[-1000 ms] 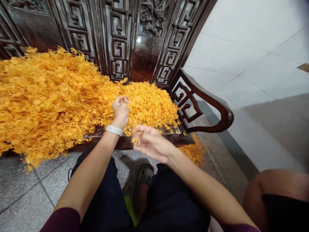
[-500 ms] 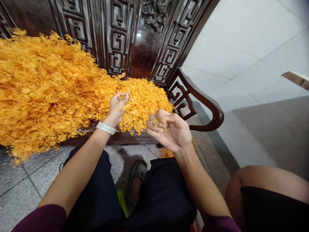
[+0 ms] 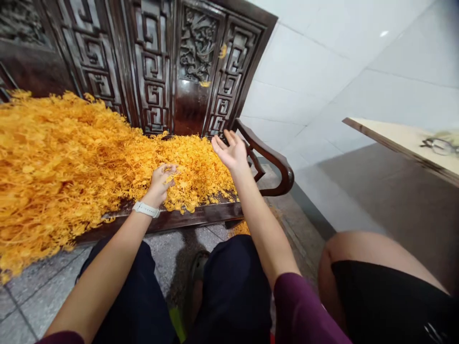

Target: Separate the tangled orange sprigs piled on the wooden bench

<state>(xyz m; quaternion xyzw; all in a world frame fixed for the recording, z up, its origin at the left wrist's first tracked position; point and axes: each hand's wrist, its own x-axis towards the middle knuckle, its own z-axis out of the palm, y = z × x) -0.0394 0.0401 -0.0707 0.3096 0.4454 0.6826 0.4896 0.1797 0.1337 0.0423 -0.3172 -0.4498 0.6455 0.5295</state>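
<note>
My right hand (image 3: pixel 232 152) is open, fingers spread and palm up, over the right end of the heap of small orange-yellow plastic flower pieces (image 3: pixel 201 165). Two yellow flower pieces are in mid-air beyond it: a higher one (image 3: pixel 223 51) and a lower one (image 3: pixel 205 84), both in front of the bench back. My left hand (image 3: pixel 160 184), with a pale watch (image 3: pixel 146 209) on the wrist, is curled at the heap's front edge. A small yellow flower piece (image 3: pixel 169 177) shows between its fingers; its exact shape is hard to make out.
Long-stemmed orange-yellow plastic sprays (image 3: pixel 64 167) are piled on the left of the carved dark wooden bench (image 3: pixel 201 216). Its curved armrest (image 3: pixel 285 174) stands at the right. Another person's knee (image 3: pixel 373 248) is close by, below a wooden board (image 3: pixel 405 145) with eyeglasses (image 3: pixel 441 145).
My right hand has swung forward toward the bench back and opened, letting go of the yellow pieces it held. My left hand stays by the heap's edge. The view has shifted right.
</note>
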